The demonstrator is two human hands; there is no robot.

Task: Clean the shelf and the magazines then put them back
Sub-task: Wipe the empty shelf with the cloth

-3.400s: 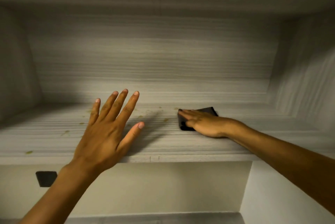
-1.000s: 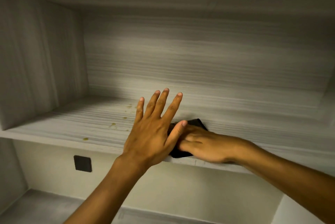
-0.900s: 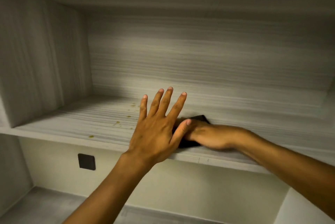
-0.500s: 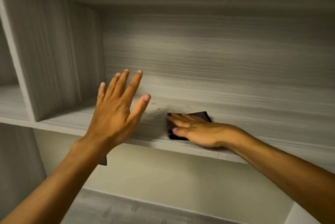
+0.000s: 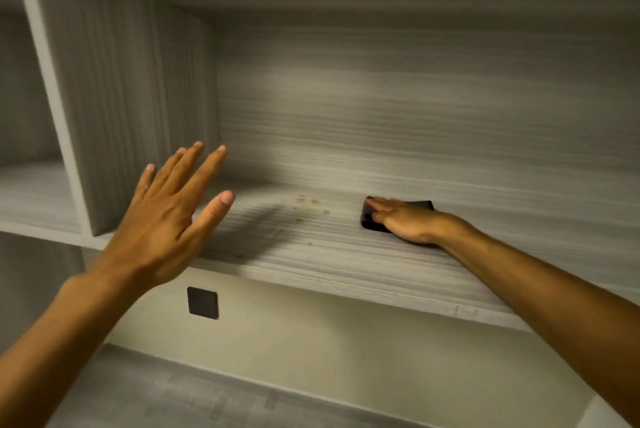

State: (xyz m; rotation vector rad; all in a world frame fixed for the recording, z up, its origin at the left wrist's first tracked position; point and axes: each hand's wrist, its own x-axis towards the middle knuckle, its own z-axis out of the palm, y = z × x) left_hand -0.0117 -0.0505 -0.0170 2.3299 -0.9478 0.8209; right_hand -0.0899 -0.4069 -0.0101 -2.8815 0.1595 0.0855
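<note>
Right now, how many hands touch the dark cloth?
1: the right hand presses flat on the dark cloth on the shelf; the left hand hovers apart.

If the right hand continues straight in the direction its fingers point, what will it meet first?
The right hand presses the dark cloth and points left along the shelf. It would probably meet the small crumbs first.

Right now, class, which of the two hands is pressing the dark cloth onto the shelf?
The right hand, flat on the dark cloth; the left hand hovers open, touching nothing.
</note>
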